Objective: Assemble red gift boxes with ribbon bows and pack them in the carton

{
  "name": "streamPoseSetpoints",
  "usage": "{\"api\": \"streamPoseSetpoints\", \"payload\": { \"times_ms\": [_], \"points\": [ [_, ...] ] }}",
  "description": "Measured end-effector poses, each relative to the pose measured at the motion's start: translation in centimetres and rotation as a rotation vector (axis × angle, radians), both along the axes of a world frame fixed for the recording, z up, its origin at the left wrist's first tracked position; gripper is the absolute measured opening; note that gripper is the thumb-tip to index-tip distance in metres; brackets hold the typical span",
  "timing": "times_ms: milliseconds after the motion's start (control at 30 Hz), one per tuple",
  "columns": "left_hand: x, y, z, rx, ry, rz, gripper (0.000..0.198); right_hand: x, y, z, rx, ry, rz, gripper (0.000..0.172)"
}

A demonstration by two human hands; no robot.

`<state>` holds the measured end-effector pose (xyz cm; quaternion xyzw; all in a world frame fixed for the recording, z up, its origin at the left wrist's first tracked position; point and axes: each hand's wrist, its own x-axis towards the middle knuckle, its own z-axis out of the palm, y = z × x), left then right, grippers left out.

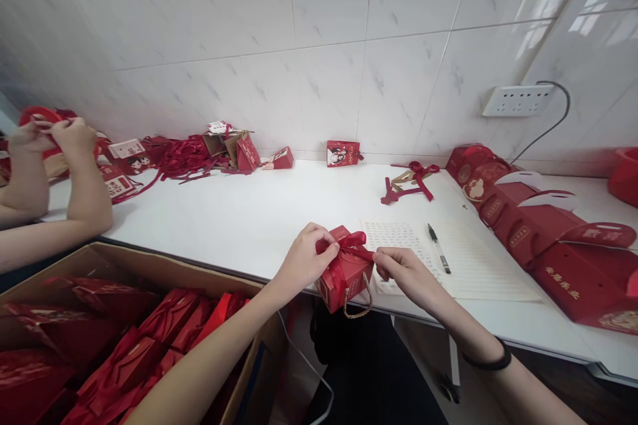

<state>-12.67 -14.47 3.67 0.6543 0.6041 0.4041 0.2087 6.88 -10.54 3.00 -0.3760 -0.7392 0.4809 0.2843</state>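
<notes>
A small red gift box (356,272) with a twisted gold cord handle (359,313) sits at the table's front edge, partly over it. Around it runs a shiny red ribbon (353,240) with a bow on top. At the bow's left side, my left hand (313,254) pinches the ribbon between thumb and fingers. The fingers of my right hand (399,264) are closed on the ribbon's right end. Both hands partly cover the box and bow.
A cardboard carton (199,259) of red boxes stands at lower left. Lined paper (478,265) and a pen (438,249) lie right, near larger red boxes (543,226). Ribbon pieces (413,179) lie behind. A co-worker's hands (54,136) hold red material at far left.
</notes>
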Motion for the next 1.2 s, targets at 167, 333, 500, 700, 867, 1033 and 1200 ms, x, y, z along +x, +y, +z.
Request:
{"api": "streamPoseSetpoints", "payload": {
  "times_ms": [167, 333, 500, 700, 867, 1033, 1200],
  "points": [
    [0.0, 0.0, 0.0, -0.007, -0.004, -0.007, 0.011, 0.3, -0.3, -1.2, -0.041, 0.072, -0.107, 0.038],
    [0.0, 0.1, 0.0, -0.023, -0.009, 0.009, 0.012, 1.6, -0.1, -2.2, -0.169, 0.248, -0.106, 0.042],
    [0.1, 0.2, 0.0, -0.031, -0.019, 0.014, 0.011, 2.6, -1.2, -2.2, 0.272, 0.114, -0.305, 0.031],
    [-0.2, 0.2, -0.3, 0.025, -0.005, -0.008, 0.009, -1.0, -4.6, -1.6, 1.111, 0.023, -0.033, 0.018],
    [-0.4, 0.3, -0.4, 0.017, -0.005, -0.008, 0.009, -3.9, -5.1, -1.6, 1.152, 0.099, -0.017, 0.015],
    [-0.2, 0.5, -0.3, 0.017, -0.019, 0.017, 0.009, -5.1, -6.4, -1.9, 1.211, 0.200, 0.050, 0.015],
    [-0.2, 0.5, -0.3, 0.024, -0.019, 0.011, 0.009, -4.7, -7.0, -1.4, 1.205, 0.216, 0.065, 0.010]
  ]
}}
